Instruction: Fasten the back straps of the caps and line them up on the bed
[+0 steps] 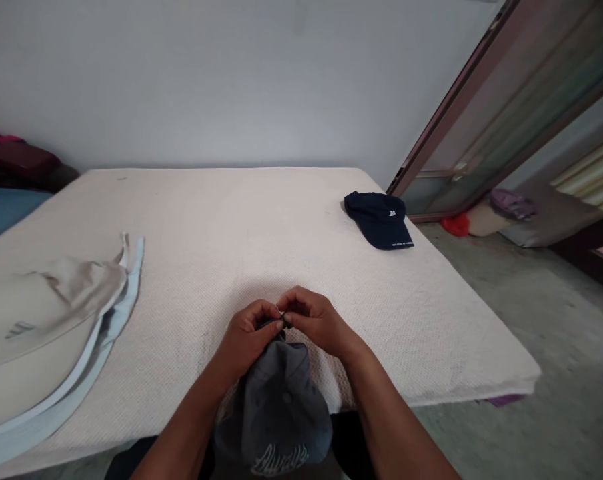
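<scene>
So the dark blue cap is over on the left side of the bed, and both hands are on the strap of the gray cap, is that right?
Not quite: the head view shows the dark blue cap on the right side. Both hands are on the gray cap's strap, as you said.

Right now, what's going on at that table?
A person's left hand and right hand are both pinching the strap end of a dark gray cap, held at the table's near edge with its lettering toward the person. A navy cap lies at the far right of the table. Pale hats are stacked at the left, a beige one with a three-bar logo on top.
</scene>
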Action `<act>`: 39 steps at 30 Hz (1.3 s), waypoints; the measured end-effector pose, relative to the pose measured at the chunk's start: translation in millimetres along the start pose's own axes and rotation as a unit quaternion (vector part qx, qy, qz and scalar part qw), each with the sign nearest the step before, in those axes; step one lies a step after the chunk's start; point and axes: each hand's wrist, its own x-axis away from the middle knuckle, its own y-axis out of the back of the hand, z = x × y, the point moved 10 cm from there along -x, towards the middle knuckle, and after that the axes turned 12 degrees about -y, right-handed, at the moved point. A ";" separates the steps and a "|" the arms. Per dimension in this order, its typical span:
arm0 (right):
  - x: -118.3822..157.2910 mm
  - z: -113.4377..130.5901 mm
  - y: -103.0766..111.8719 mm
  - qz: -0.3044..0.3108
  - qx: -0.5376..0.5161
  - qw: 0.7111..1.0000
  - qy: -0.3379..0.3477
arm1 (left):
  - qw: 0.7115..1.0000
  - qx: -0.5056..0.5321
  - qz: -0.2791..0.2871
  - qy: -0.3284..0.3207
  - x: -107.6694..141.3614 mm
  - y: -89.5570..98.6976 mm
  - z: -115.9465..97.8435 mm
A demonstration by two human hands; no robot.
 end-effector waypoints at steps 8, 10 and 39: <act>-0.9 -0.8 -1.3 -0.012 0.022 1.000 -0.003 | 0.996 -0.079 -0.031 -0.017 -2.3 7.2 -1.1; -1.4 -1.5 -1.8 -0.015 0.030 0.999 -0.005 | 0.993 -0.107 -0.031 -0.027 -2.5 7.3 -2.3; -0.3 8.2 -5.6 -0.075 0.131 0.988 0.044 | 0.953 -0.272 -0.062 -0.117 -2.8 11.7 -17.4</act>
